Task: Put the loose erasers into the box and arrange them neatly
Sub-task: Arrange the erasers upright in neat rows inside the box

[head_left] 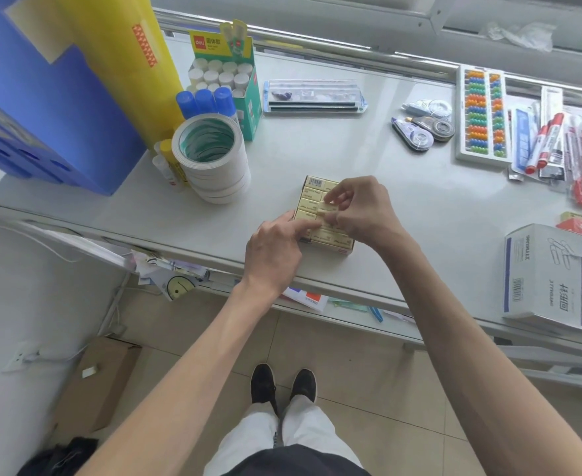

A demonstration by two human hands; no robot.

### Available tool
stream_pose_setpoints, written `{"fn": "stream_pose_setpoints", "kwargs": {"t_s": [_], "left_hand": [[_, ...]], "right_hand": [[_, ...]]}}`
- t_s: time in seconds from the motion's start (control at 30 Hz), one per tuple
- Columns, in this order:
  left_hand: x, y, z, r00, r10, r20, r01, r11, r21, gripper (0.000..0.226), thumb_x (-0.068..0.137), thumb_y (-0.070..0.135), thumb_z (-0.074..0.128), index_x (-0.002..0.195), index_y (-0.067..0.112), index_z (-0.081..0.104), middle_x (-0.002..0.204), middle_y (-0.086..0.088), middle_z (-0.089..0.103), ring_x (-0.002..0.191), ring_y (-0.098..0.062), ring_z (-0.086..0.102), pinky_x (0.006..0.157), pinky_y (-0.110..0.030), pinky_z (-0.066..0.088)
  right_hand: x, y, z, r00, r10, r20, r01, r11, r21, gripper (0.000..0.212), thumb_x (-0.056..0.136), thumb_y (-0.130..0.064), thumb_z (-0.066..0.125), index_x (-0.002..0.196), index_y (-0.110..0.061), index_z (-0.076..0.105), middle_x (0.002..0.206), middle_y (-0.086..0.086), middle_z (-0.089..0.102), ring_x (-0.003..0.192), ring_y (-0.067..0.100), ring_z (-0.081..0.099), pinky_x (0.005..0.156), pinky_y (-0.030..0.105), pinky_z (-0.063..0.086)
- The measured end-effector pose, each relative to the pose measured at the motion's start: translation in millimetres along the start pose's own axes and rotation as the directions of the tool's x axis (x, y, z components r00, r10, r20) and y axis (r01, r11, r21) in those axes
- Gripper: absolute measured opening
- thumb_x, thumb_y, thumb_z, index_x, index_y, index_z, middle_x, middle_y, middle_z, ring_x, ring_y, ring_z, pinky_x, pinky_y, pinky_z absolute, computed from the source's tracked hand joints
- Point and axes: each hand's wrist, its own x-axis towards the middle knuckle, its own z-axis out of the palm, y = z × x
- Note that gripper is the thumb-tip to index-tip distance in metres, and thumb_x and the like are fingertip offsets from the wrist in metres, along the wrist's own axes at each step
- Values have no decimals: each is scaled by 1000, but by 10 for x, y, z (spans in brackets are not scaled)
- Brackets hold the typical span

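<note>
Forearms reach out from under the camera to the box [338,249], which sits close to the near edge of the surface [420,207], already packed with rows of yellow-wrapped erasers [312,194]. My right hand [363,213] pinches one eraser [327,208] between thumb and fingertips, low over the middle of the box. My left hand [276,250] lies against the near-left corner with its forefinger straight, pressing on the packed rows and gripping nothing I can see. This looks like the seating step, late in the job, since I see no loose ones on the surface. To do it well, I would turn the pinched eraser square with its neighbours and lower it flat rather than corner-first. The left forefinger should hold the row down so nothing tips. I would let go only once it sits level.
</note>
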Motion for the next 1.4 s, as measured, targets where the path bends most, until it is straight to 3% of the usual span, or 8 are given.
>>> {"fn": "stream_pose_setpoints", "kwargs": {"t_s": [0.07,0.17,0.3,0.5,0.83,1.03,1.17,1.4], "left_hand": [[-6,-3,5,1000,-3,2,3,1000,-2,43,91,7,48,110,39,68,106,11,69,88,-25,62,68,-38,52],[-4,-8,12,1000,0,7,0,1000,-10,43,90,6,47,111,39,68,106,11,69,89,-24,62,69,-39,53],[-3,-18,13,1000,-10,11,11,1000,-29,42,91,8,48,111,38,68,109,11,69,92,-24,63,71,-39,54],[-10,1,-6,1000,-14,17,14,999,-44,42,91,6,47,110,37,69,108,8,69,92,-24,62,72,-38,53],[-32,5,-3,997,-71,-17,69,992,-108,30,96,18,51,112,39,67,100,9,71,93,-24,62,72,-38,52],[6,8,-22,990,-140,35,142,987,-77,38,96,22,52,132,34,52,104,-7,70,101,-28,59,79,-38,47],[1,-25,4,989,-136,53,141,986,-88,43,97,21,50,137,34,49,99,-16,66,101,-31,55,81,-38,45],[32,-160,33,988,-129,79,142,974,-179,42,95,23,51,136,37,50,92,-10,67,96,-26,56,83,-32,45]], "right_hand": [[15,-32,-3,999,17,30,-17,1000,-11,21,71,-7,79,91,-12,74,86,7,65,73,15,58,66,23,51],[21,-49,-49,997,38,68,-37,999,-11,16,74,-15,77,90,-15,76,83,3,65,72,11,59,54,13,44],[9,-14,14,993,97,-67,-90,990,105,8,73,-13,77,81,-14,78,67,-1,64,59,6,57,49,10,42],[42,-50,100,988,104,-110,-101,994,36,14,72,-3,67,76,-13,76,61,-4,58,55,4,53,39,3,34],[49,-83,168,998,-50,-48,47,997,-59,27,83,-7,59,103,-19,72,78,0,58,74,17,57,67,27,48],[102,-104,188,994,-89,-70,78,987,-137,16,85,-12,62,95,-16,74,87,5,60,76,19,56,66,24,41],[142,-150,153,998,-35,-48,28,989,-143,15,81,-11,63,92,-16,72,85,8,63,78,25,62,70,31,52],[183,-192,159,999,-41,2,41,979,-197,9,82,-14,64,90,-16,69,96,14,66,83,30,65,75,37,56]]}}
